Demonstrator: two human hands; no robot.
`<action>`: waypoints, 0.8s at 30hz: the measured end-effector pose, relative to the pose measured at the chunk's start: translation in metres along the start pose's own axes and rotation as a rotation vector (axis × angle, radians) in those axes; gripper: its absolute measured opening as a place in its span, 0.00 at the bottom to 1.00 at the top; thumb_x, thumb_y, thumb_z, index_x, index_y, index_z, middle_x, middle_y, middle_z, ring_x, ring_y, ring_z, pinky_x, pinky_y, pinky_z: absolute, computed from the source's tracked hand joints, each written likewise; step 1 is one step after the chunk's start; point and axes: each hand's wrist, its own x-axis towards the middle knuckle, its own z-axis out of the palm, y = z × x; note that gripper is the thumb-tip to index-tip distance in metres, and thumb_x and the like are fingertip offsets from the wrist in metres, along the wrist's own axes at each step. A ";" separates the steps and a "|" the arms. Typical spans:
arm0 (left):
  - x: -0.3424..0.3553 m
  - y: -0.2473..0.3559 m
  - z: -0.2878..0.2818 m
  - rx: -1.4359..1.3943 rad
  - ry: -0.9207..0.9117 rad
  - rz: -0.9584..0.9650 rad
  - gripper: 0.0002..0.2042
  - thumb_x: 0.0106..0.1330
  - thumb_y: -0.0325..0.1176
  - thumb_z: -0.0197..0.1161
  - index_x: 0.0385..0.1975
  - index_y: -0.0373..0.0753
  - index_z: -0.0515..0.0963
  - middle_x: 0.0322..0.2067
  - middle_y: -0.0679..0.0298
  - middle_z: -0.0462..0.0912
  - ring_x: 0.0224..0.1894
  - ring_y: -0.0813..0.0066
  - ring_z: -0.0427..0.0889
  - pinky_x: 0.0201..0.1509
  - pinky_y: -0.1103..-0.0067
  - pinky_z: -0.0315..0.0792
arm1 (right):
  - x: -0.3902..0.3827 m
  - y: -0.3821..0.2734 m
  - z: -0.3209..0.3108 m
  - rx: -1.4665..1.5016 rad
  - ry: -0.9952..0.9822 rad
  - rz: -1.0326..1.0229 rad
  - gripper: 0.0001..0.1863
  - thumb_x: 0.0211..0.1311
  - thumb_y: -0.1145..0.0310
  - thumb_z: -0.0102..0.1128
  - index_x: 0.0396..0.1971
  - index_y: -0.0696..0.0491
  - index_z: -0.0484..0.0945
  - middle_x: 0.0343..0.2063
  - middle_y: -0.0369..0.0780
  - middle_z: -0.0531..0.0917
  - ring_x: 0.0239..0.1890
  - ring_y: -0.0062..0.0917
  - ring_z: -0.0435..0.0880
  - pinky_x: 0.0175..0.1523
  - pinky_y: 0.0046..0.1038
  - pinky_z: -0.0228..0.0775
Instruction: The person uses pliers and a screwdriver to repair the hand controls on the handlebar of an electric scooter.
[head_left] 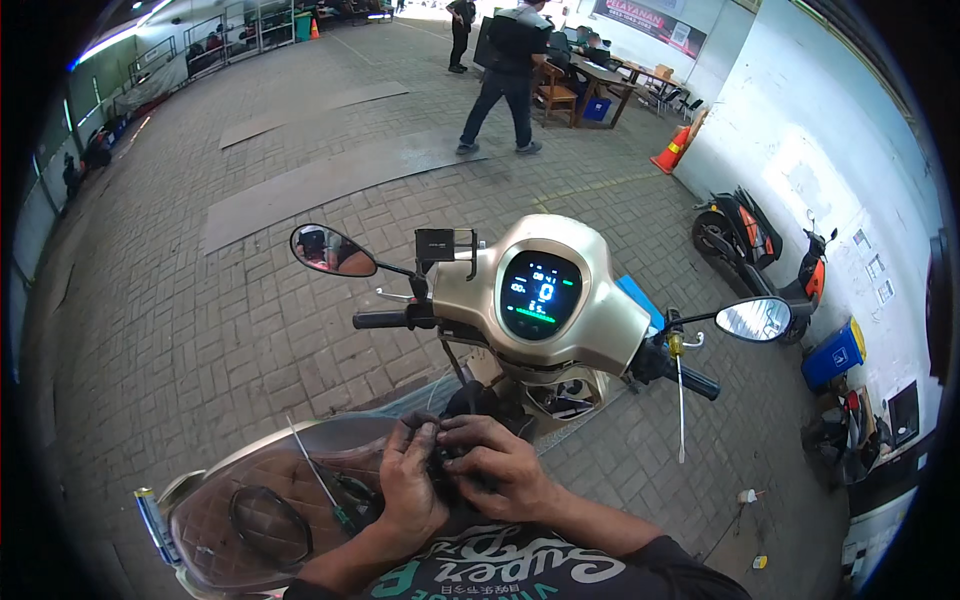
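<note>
Grip of the left hand (410, 485) and grip of the right hand (503, 468) meet, both narrow, pinching between them a small dark piece (441, 467) whose shape I cannot tell, close above the front of a quilted brown seat (205, 515). Just left of the grips a green-handled screwdriver (343, 514) lies beside a black cord loop (234, 508), while ahead of them sits a lit display (541, 295) and, ahead to their right, a yellow-handled screwdriver (681, 400) hangs at the handlebar (697, 383); far beyond, a person in dark clothes (510, 75) strides near a wooden chair (556, 92)
</note>
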 end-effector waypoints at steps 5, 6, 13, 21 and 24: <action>0.001 -0.003 -0.003 0.119 0.027 0.131 0.04 0.68 0.26 0.48 0.39 0.40 0.69 0.33 0.66 0.72 0.36 0.80 0.73 0.39 0.84 0.71 | 0.004 0.001 0.002 0.008 0.016 -0.025 0.11 0.41 0.81 0.63 0.29 0.58 0.77 0.42 0.48 0.77 0.51 0.44 0.74 0.51 0.38 0.70; 0.001 -0.004 -0.002 0.136 0.013 0.159 0.03 0.68 0.26 0.50 0.38 0.40 0.70 0.33 0.67 0.72 0.37 0.81 0.71 0.42 0.85 0.69 | 0.004 0.002 0.002 0.001 0.021 -0.051 0.11 0.41 0.81 0.63 0.29 0.58 0.77 0.42 0.48 0.77 0.51 0.44 0.75 0.51 0.38 0.71; 0.002 -0.003 0.001 0.081 0.020 0.103 0.03 0.68 0.26 0.50 0.38 0.40 0.70 0.34 0.67 0.72 0.38 0.80 0.72 0.43 0.84 0.69 | 0.002 0.005 0.001 0.010 0.047 -0.059 0.11 0.42 0.81 0.63 0.29 0.59 0.75 0.42 0.50 0.78 0.50 0.44 0.77 0.51 0.37 0.71; 0.003 -0.004 -0.002 0.051 0.062 0.098 0.03 0.68 0.26 0.51 0.37 0.40 0.71 0.34 0.67 0.73 0.38 0.80 0.73 0.42 0.83 0.70 | -0.001 0.010 0.005 0.060 0.044 -0.007 0.11 0.43 0.82 0.61 0.31 0.59 0.75 0.43 0.50 0.78 0.51 0.45 0.75 0.52 0.38 0.70; 0.002 -0.002 -0.001 0.061 0.049 0.068 0.03 0.67 0.26 0.51 0.37 0.40 0.71 0.34 0.67 0.72 0.37 0.80 0.72 0.41 0.84 0.70 | -0.004 0.010 0.005 0.046 -0.001 0.023 0.12 0.43 0.82 0.62 0.31 0.59 0.75 0.44 0.49 0.77 0.53 0.44 0.73 0.53 0.38 0.69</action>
